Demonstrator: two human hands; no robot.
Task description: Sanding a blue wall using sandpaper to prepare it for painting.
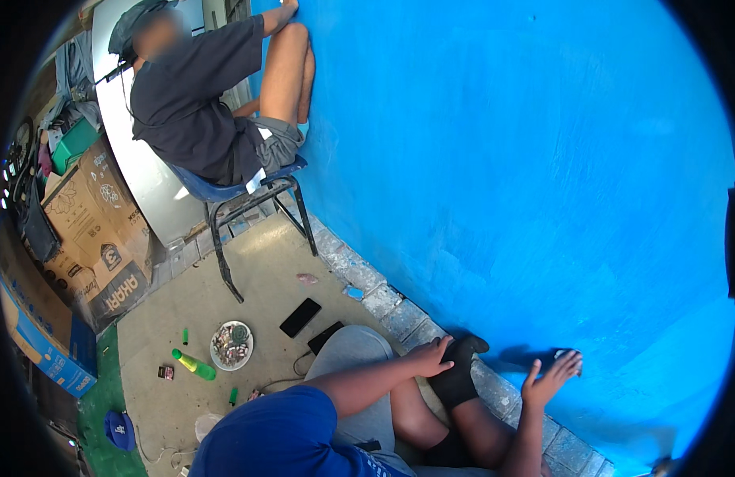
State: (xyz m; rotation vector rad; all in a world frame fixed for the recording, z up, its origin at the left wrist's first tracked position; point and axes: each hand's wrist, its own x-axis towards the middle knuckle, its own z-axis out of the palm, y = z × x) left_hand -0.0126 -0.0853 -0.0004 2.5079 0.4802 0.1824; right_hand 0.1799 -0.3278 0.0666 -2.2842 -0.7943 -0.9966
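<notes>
My right hand (545, 381) is up against the blue wall (526, 175), fingers stretched over a small pale, dark-edged thing (568, 354). That thing is mostly covered by the fingers, so its kind is unclear. Its shadow falls on the paint to the left. My left hand (432, 358) rests by my foot in a black sock (455, 383), its fingers out and nothing seen in them. Beneath my left arm lies my bent knee in grey cloth (353, 358).
Another person (196, 91) sits on a blue chair (224, 187) near the wall. On the floor are a black phone (300, 318), a white plate (215, 356) of small bits, a green bottle (194, 365) and a blue cap (119, 430). Cardboard boxes (101, 226) stand left.
</notes>
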